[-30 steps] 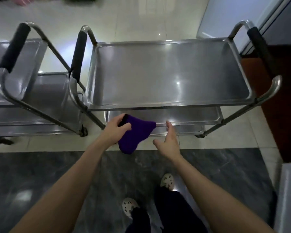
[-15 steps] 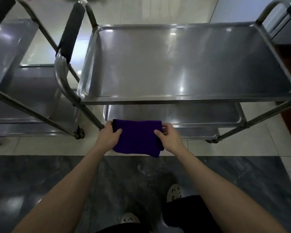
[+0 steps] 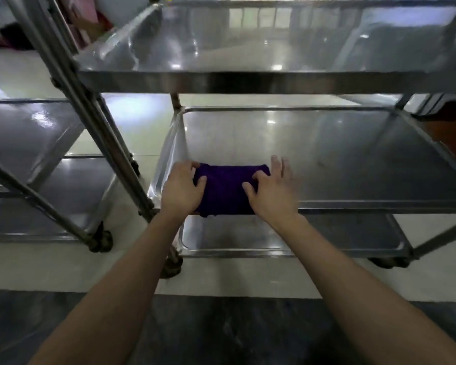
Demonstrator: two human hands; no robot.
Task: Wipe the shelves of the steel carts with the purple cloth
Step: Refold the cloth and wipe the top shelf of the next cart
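Note:
The folded purple cloth [image 3: 225, 191] lies on the near left corner of the right steel cart's middle shelf [image 3: 340, 159], with its near edge hanging over the rim. My left hand [image 3: 181, 189] grips the cloth's left end, thumb on top. My right hand [image 3: 273, 192] pinches the right end with thumb and forefinger, and its other fingers are stretched out over the shelf. Above them is the cart's top shelf [image 3: 248, 46]; below is the bottom shelf [image 3: 327, 238].
A second steel cart [image 3: 32, 133] stands close on the left, and its slanted frame tubes [image 3: 90, 122] cross in front of the right cart's corner. Casters [image 3: 100, 242] sit on the pale tiled floor. Dark marble flooring [image 3: 221, 333] lies under me.
I have crouched lower and come closer. Both hands carried the cloth from in front of the cart onto the middle shelf, where it now rests.

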